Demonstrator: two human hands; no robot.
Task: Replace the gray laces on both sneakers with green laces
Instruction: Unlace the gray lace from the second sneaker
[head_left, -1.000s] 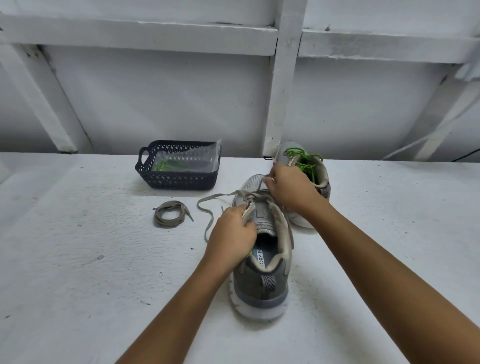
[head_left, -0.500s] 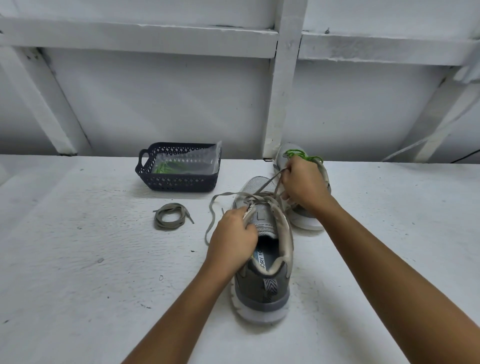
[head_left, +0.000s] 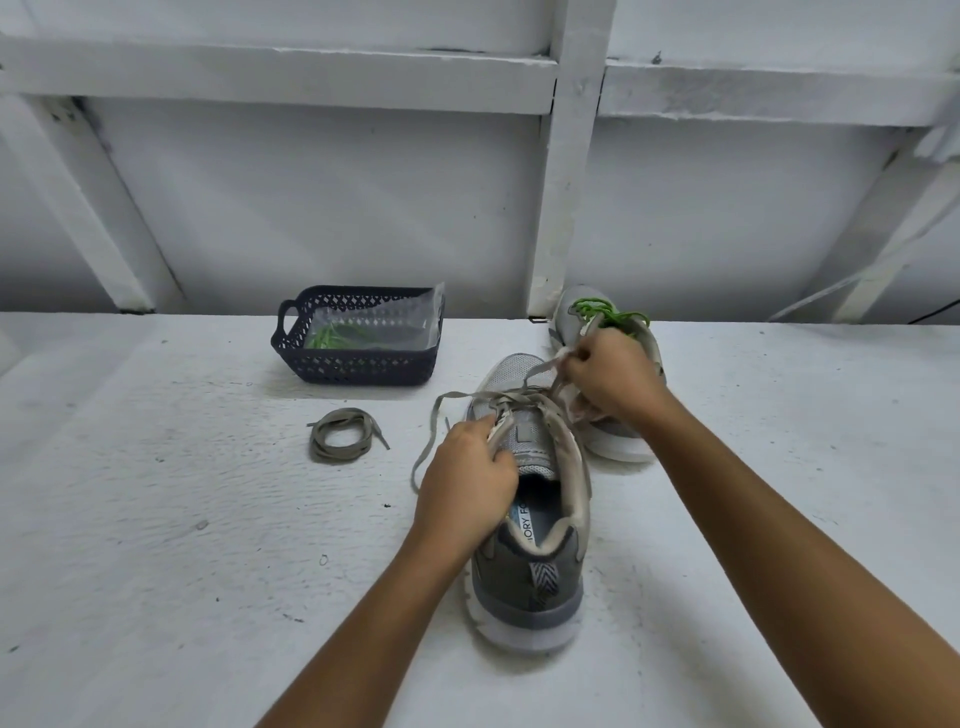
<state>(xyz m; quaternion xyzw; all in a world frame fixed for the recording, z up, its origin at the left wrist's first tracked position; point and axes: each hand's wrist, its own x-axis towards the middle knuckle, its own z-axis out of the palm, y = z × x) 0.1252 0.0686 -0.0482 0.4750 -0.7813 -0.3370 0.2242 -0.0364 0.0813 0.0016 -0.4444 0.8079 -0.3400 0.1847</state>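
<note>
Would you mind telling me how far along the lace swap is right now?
About halfway. The far sneaker already wears green laces, and its removed gray lace lies coiled on the table. In hand: the left hand steadies the near sneaker while the right hand pulls its gray lace out. Left: threading the green lace from the basket.

place: bare utility space | evidence: white-painted platform (head_left: 156, 519), white braced framing (head_left: 566, 156)

White rough-textured table (head_left: 156, 519) with dark specks, white wall (head_left: 332, 208) behind, white horizontal rail (head_left: 280, 73), upright post (head_left: 571, 182), slanted braces (head_left: 98, 208) at both sides, soft even light
</note>
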